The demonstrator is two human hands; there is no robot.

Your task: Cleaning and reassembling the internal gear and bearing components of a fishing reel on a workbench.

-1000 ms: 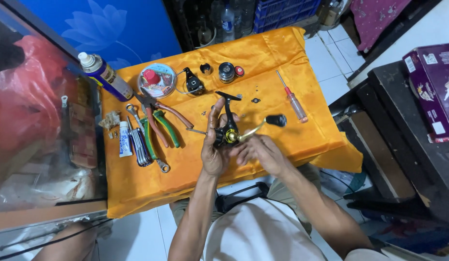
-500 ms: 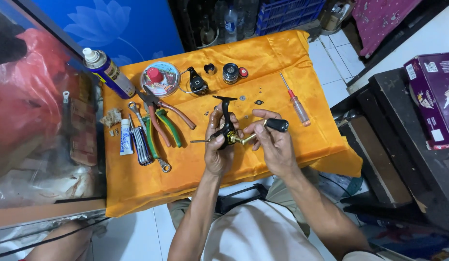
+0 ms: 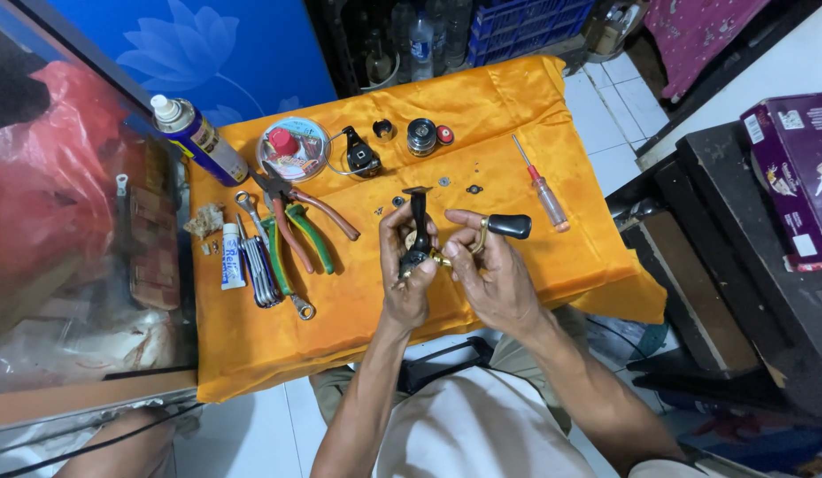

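Gripping one black fishing reel body (image 3: pixel 417 237) above the orange cloth (image 3: pixel 358 327), the left hand (image 3: pixel 404 274) closed around it while the right hand (image 3: pixel 492 270) pinched its single black-knobbed handle (image 3: pixel 508 227). Left of the reel lay two pliers (image 3: pixel 297 226), one spray can (image 3: pixel 198 139); right, one screwdriver (image 3: pixel 541 183).

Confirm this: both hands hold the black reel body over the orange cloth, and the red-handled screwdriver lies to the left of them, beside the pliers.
Not quite. In the head view the red-handled screwdriver lies right of the hands, alone on the orange cloth; the pliers lie left. Left hand and right hand do hold the black reel body.
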